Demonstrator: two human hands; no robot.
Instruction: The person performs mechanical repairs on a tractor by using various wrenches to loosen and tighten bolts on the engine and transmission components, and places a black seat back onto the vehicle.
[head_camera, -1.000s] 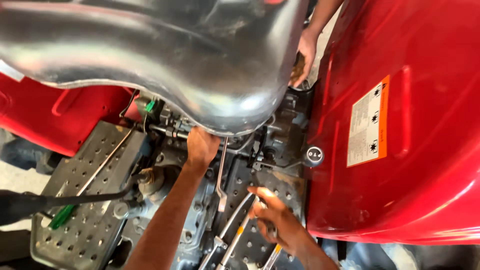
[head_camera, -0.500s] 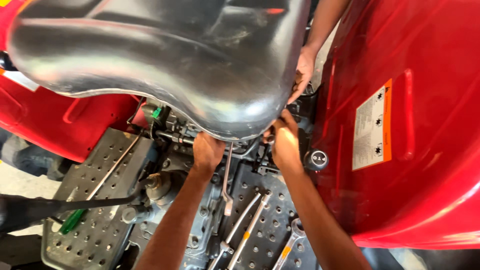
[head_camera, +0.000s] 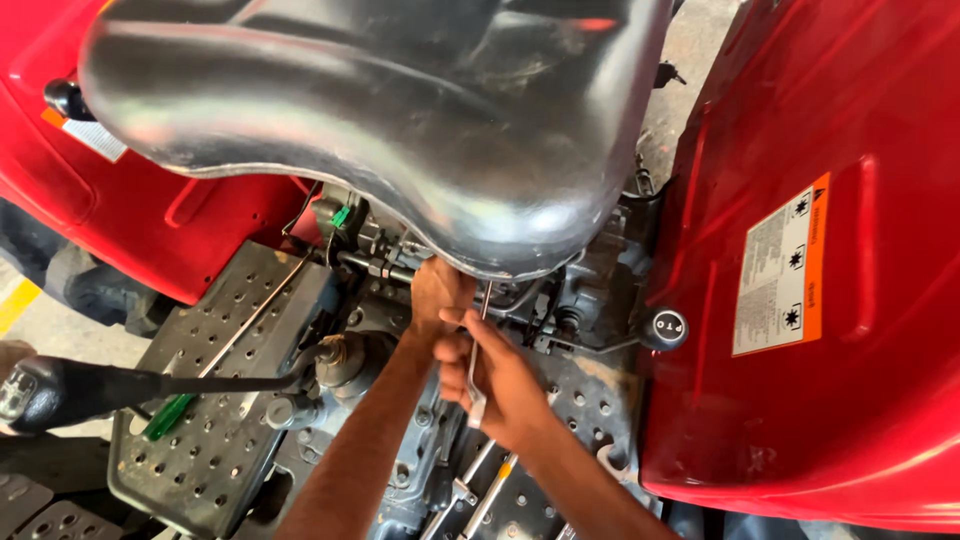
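Observation:
My left hand (head_camera: 437, 292) reaches up under the front lip of a shiny grey metal seat (head_camera: 400, 120) on a red tractor, its fingers hidden beneath the seat edge. My right hand (head_camera: 497, 382) is wrapped around a slim metal spanner (head_camera: 477, 370) that stands nearly upright just below the seat. The two hands touch each other. The top end of the spanner disappears under the seat among dark engine parts.
Red fenders (head_camera: 820, 300) close in on both sides, the right one bearing an orange-and-white sticker (head_camera: 780, 265). A black round knob (head_camera: 668, 325) sits right of my hands. Perforated grey footplates (head_camera: 220, 400) hold a green-handled screwdriver (head_camera: 168, 416) and loose spanners (head_camera: 480, 490). A black lever handle (head_camera: 90, 388) crosses at left.
My right hand came up from the tools on the footplate, rose beside the seat, and now grips the upright spanner next to my left hand. Another person's hand at the seat's far edge has left view.

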